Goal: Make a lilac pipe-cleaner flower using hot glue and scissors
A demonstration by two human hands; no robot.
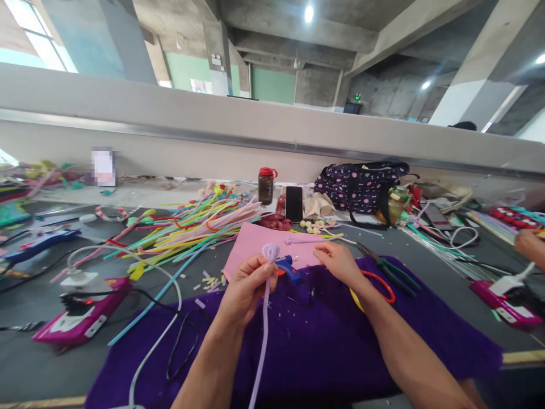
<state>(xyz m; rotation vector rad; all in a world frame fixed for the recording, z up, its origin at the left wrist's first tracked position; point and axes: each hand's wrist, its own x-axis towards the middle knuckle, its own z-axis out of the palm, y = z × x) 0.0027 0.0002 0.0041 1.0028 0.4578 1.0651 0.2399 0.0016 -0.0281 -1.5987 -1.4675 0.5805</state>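
My left hand [251,278] is closed, thumb and fingers pinching a lilac pipe cleaner [264,335]. Its top is coiled into a small looped bud, and its long stem hangs down toward me. Over the pink sheet [251,244], my right hand [338,261] is loosely bent with fingers apart and nothing visible in it. Just beyond its fingertips lies a short lilac piece [303,240]. A blue glue gun [292,271] rests between my hands, partly hidden by the left. Right of my right wrist are green-handled pliers [398,274] and a red loop handle [385,287], partly covered by my forearm.
A purple cloth [323,352] covers the table front. Many coloured pipe cleaners [204,227] lie back left. Behind stand a bottle [266,187], a phone [294,203] and a patterned bag [361,187]. Magenta power strips [85,318] with cables flank me. Another person's hand [530,247] shows far right.
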